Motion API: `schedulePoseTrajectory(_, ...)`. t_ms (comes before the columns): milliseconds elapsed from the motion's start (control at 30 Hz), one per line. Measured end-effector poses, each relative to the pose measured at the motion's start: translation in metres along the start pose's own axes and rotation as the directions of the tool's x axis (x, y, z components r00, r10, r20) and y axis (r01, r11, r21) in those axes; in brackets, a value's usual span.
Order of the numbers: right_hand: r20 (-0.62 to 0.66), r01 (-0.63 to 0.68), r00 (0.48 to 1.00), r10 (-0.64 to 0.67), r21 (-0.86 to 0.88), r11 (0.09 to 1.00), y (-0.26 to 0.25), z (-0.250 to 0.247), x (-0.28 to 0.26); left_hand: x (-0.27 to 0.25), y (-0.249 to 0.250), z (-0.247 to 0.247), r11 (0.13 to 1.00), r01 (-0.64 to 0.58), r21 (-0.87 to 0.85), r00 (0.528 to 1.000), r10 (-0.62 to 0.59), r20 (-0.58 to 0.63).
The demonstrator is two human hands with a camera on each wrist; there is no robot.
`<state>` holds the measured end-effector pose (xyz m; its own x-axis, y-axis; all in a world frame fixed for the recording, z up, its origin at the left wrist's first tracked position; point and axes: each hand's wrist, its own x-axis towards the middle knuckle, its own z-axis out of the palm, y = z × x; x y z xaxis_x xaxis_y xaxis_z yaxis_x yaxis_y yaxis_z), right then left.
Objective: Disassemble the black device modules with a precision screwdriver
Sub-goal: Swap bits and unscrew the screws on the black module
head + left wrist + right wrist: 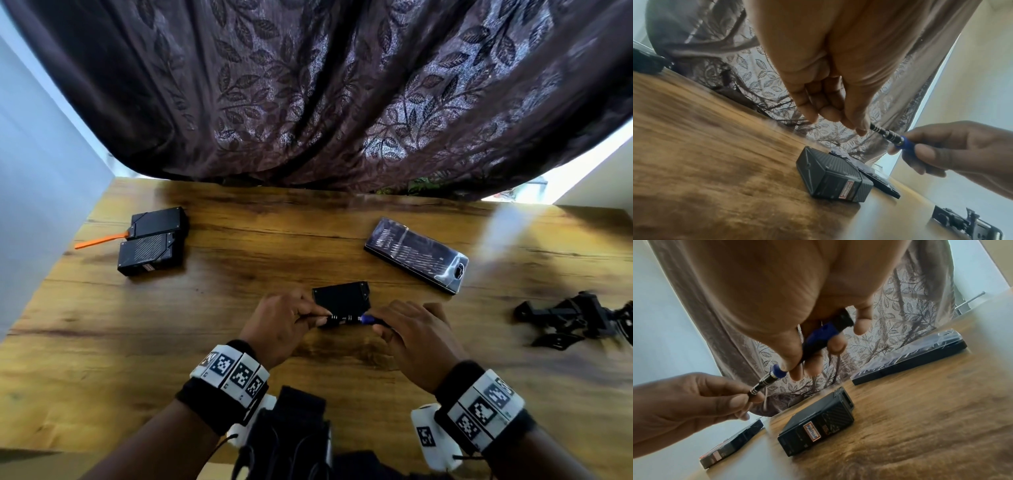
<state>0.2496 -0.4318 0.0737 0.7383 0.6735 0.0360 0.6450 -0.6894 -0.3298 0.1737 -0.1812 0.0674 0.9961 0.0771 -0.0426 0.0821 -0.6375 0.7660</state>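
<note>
A precision screwdriver (346,318) with a blue handle and a black ringed shaft is held level between both hands, above the table. My right hand (412,337) grips the blue handle (818,340). My left hand (286,322) pinches the shaft's far end (876,129), and the tip is hidden in its fingers. Just beyond the hands a black device module (342,296) lies flat on the wooden table (239,308); its labelled end (813,429) faces me. Two more black modules (152,246) lie at the far left.
A clear-lidded bit case (416,255) lies at the far right of the middle. A black bracket assembly (575,320) sits at the right edge. An orange pry tool (101,240) sticks out beside the left modules. A dark leaf-pattern curtain (325,96) hangs behind the table.
</note>
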Motion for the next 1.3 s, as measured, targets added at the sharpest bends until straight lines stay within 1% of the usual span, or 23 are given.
schedulePoseTrajectory(133, 0.138, -0.035, 0.990, 0.040, -0.043, 0.998, -0.005, -0.006, 0.001, 0.005, 0.004, 0.006, 1.000, 0.027, -0.006, 1.000, -0.027, 0.015)
schedulePoseTrajectory(233, 0.180, -0.111, 0.976, 0.121, -0.069, 0.991, -0.001, -0.008, 0.001, 0.006, 0.017, 0.009, 0.999, 0.001, -0.033, 0.999, 0.000, 0.037)
schedulePoseTrajectory(367, 0.126, -0.205, 0.970, 0.209, -0.041, 0.978, 0.011, -0.008, -0.005, 0.011, 0.034, 0.019, 0.998, -0.058, -0.002, 0.997, 0.058, 0.052)
schedulePoseTrajectory(467, 0.072, -0.240, 0.968, 0.241, -0.016, 0.971, 0.019, -0.007, -0.011, 0.014, 0.049, 0.026, 0.998, -0.060, -0.015, 0.997, 0.061, 0.054)
schedulePoseTrajectory(533, 0.060, -0.256, 0.965, 0.257, -0.018, 0.966, 0.026, -0.008, -0.015, 0.014, 0.057, 0.032, 0.998, -0.048, -0.033, 0.997, 0.050, 0.053)
schedulePoseTrajectory(633, 0.088, -0.261, 0.961, 0.261, -0.009, 0.965, 0.037, -0.010, -0.022, 0.014, 0.067, 0.042, 1.000, 0.000, -0.030, 0.998, 0.002, 0.066)
schedulePoseTrajectory(733, 0.090, -0.252, 0.965, 0.248, 0.036, 0.967, 0.049, -0.012, -0.028, 0.011, 0.080, 0.051, 0.999, 0.033, -0.035, 0.999, -0.032, 0.032)
schedulePoseTrajectory(867, 0.142, -0.198, 0.973, 0.184, 0.093, 0.976, 0.066, -0.015, -0.038, 0.008, 0.097, 0.070, 0.995, 0.067, -0.075, 0.998, -0.066, 0.018)
schedulePoseTrajectory(967, 0.172, -0.155, 0.976, 0.133, 0.125, 0.980, 0.078, -0.015, -0.045, 0.007, 0.103, 0.086, 0.995, 0.076, -0.072, 0.997, -0.078, -0.024)
schedulePoseTrajectory(1033, 0.190, -0.140, 0.975, 0.115, 0.126, 0.982, 0.084, -0.018, -0.050, 0.006, 0.108, 0.093, 0.995, 0.080, -0.056, 0.996, -0.081, -0.029)
schedulePoseTrajectory(1200, 0.234, -0.151, 0.965, 0.120, 0.121, 0.981, 0.091, -0.024, -0.056, 0.005, 0.120, 0.099, 0.998, 0.063, -0.017, 0.998, -0.064, -0.022)
schedulePoseTrajectory(1300, 0.259, -0.152, 0.961, 0.100, 0.187, 0.971, 0.092, -0.020, -0.055, 0.009, 0.116, 0.095, 1.000, 0.022, 0.021, 0.999, -0.022, -0.023)
